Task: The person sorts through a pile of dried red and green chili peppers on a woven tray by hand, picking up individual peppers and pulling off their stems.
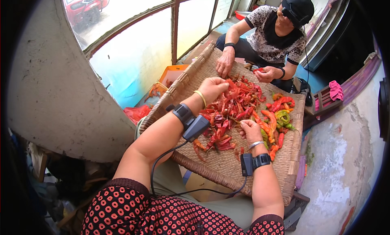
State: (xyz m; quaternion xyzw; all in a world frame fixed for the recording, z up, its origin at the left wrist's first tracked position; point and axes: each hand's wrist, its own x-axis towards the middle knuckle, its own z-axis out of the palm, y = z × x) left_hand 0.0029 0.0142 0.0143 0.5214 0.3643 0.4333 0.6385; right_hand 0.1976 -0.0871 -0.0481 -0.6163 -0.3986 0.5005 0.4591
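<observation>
A woven tray (207, 165) lies tilted before me, spread with peppers. My left hand (211, 90) is over the far side of a pile of shrivelled red chili peppers (219, 131), its fingers pinched on a blurred red chili pepper (233, 86). Nearer to me, my right hand (252, 132) pinches a thin pepper stem (235, 121) between thumb and forefinger. Just right of that hand lies a group of plumper orange, red and green peppers (270, 120). Both my wrists bear bracelets and strapped devices joined by a cable.
Across the tray sits a co-worker (272, 36), one hand (225, 62) at the pile and the other (265, 74) holding a red pepper piece. An orange-rimmed box (175, 72) and a red plastic bag (137, 113) are at the left. A wooden stool (323, 102) carries a pink cloth (336, 90).
</observation>
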